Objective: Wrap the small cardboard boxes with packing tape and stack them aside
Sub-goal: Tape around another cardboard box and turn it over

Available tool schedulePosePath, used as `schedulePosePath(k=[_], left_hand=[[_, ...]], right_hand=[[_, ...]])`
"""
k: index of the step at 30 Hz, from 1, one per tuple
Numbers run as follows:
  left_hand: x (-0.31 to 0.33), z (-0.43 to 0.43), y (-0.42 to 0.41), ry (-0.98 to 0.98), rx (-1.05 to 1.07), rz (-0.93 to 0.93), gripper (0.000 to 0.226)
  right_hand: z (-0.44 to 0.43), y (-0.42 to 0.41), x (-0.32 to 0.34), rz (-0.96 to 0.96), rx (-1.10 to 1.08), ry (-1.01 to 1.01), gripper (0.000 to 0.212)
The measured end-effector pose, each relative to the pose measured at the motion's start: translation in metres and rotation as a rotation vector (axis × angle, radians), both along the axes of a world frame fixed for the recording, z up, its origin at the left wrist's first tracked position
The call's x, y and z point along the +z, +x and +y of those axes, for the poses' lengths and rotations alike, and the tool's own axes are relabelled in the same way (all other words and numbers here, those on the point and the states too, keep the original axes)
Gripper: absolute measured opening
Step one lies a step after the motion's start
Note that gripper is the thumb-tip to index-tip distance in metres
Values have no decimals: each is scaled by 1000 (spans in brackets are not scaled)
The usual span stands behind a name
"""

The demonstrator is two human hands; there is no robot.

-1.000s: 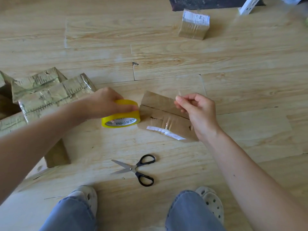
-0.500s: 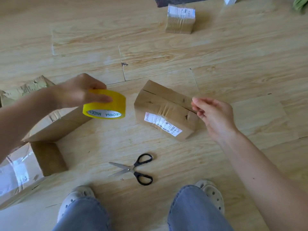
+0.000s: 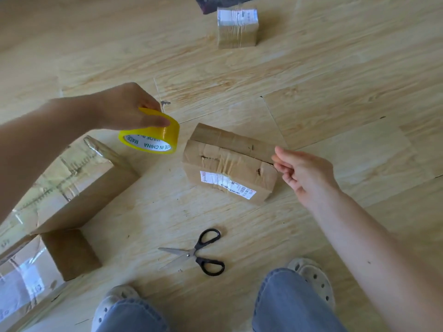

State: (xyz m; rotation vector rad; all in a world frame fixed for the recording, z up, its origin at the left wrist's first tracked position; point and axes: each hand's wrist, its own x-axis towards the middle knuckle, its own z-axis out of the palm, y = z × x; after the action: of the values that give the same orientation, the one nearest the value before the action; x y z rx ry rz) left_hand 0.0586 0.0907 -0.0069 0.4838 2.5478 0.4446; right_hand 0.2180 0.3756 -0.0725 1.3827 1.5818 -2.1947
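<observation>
- The left hand [image 3: 124, 109] grips the yellow tape roll [image 3: 149, 136] above the floor [image 3: 311, 80].
- The small box [image 3: 230, 164] lies on the floor between the hands; slack tape could stick to itself.
- The right hand [image 3: 304, 173] is pinched beside the box corner; whether it holds clear tape cannot be told.

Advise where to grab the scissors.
Take the two black handle loops, coming down from above on the person's right side. The scissors lie flat on the floor, slightly open, with the blades pointing left and the loops to the right. That leaves the loops as the blunt, thick end, with bare floor around them.
</observation>
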Motion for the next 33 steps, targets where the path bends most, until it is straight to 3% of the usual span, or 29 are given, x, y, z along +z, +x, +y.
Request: schedulePosePath(k=[4, 7, 12, 33], left_hand=[[-11, 3, -5, -246, 7, 121, 52], [-12, 4, -10, -233, 36, 98, 63], [-12, 19, -21, -174, 34, 46, 58], [-53, 36, -36, -267, -70, 65, 52]], right_hand=[[5, 10, -2, 42, -45, 153, 10], [6, 19, -7, 50, -83, 205, 8], [3, 28, -17, 75, -129, 341, 12], [11, 31, -44, 40, -118, 395, 14]])
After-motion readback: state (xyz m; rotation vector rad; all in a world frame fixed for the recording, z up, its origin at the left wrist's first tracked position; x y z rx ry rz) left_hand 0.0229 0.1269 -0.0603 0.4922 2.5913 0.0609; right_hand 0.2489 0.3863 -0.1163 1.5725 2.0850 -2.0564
